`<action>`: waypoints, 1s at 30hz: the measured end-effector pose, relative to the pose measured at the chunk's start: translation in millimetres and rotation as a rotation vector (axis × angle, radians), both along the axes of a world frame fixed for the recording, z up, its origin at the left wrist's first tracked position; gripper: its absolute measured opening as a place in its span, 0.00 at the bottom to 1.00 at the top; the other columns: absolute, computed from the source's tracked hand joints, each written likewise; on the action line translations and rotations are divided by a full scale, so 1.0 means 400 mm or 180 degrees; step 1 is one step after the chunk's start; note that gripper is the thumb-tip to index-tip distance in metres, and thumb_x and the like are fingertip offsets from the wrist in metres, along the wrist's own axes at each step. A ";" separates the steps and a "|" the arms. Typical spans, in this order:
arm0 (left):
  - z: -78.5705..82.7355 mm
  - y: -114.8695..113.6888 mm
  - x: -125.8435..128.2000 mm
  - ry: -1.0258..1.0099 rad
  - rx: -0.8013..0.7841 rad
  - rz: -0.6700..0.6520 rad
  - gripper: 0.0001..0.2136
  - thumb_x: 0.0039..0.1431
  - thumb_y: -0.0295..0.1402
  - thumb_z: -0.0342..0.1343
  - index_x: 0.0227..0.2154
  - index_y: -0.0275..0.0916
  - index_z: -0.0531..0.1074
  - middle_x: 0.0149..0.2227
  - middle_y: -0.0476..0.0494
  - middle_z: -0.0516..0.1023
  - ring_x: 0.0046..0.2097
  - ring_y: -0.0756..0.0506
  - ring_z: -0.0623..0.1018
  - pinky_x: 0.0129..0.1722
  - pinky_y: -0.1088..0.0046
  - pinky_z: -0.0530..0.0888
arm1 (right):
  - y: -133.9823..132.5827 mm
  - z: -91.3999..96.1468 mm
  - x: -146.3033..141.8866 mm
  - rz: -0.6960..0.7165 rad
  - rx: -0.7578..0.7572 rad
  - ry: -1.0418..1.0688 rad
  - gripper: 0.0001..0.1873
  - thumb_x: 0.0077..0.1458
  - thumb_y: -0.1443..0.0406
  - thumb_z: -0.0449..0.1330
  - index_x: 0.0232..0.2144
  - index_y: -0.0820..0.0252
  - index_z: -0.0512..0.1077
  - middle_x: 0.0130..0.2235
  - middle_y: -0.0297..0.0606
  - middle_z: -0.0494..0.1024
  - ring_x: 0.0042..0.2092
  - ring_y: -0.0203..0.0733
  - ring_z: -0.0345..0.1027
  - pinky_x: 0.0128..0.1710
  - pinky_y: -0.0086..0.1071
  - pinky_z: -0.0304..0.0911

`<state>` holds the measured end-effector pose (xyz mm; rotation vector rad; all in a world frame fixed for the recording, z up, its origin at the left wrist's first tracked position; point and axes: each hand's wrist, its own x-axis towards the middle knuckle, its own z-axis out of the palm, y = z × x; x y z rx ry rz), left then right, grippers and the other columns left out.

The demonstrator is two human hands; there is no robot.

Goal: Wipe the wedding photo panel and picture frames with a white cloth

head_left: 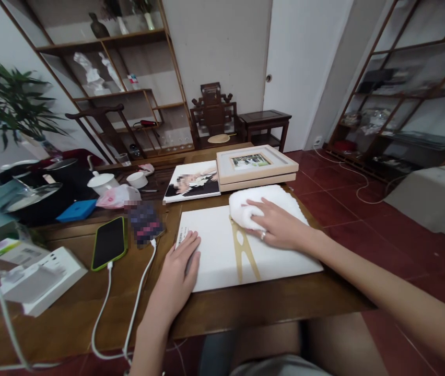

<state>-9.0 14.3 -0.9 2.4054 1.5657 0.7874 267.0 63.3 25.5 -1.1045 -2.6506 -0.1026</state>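
A white board (214,256) with a yellow-beige, forked shape (242,250) on its face lies flat on the wooden table. Over its left edge, beside a small barcode label, rests my left hand (181,266), fingers stretched out and holding nothing. My right hand (273,222), with a ring on one finger, grips a fluffy white cloth (281,196) and presses it on the upper right part of the board. The cloth covers the top of the yellow shape and the board's far right corner.
Behind the board are a photo print (191,180) and stacked light-wood picture frames (257,164). To the left lie two phones, one green-cased (109,243), with white charging cables (140,292), a power strip (50,282), a blue box (77,210) and a lidded pot (38,201).
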 end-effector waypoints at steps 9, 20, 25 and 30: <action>-0.003 0.001 -0.002 -0.0002 0.0014 0.0030 0.18 0.62 0.34 0.44 0.50 0.33 0.70 0.56 0.34 0.70 0.59 0.39 0.67 0.57 0.52 0.64 | -0.004 -0.011 -0.029 -0.0350 -0.0054 0.0189 0.13 0.59 0.67 0.50 0.40 0.65 0.72 0.52 0.55 0.70 0.60 0.55 0.54 0.57 0.53 0.49; -0.003 0.000 -0.002 0.0079 -0.0027 0.0027 0.18 0.62 0.34 0.44 0.51 0.36 0.69 0.57 0.35 0.69 0.60 0.39 0.65 0.57 0.51 0.64 | -0.193 -0.013 -0.096 0.0014 -0.0487 0.0421 0.16 0.46 0.71 0.56 0.40 0.62 0.72 0.61 0.50 0.60 0.65 0.58 0.41 0.61 0.59 0.37; -0.002 -0.001 -0.001 0.0036 -0.0005 0.0049 0.18 0.62 0.35 0.44 0.51 0.37 0.69 0.56 0.36 0.69 0.60 0.39 0.66 0.57 0.50 0.64 | -0.062 0.007 -0.101 -0.0116 -0.0539 0.0338 0.13 0.54 0.70 0.53 0.42 0.65 0.71 0.55 0.54 0.68 0.63 0.55 0.46 0.60 0.55 0.43; -0.002 0.000 -0.003 0.0045 -0.0010 0.0021 0.18 0.62 0.34 0.44 0.51 0.35 0.69 0.56 0.34 0.70 0.60 0.39 0.66 0.57 0.51 0.64 | 0.018 0.015 -0.125 -0.0391 -0.0352 0.0364 0.15 0.61 0.66 0.48 0.46 0.64 0.70 0.54 0.55 0.68 0.61 0.53 0.52 0.58 0.52 0.46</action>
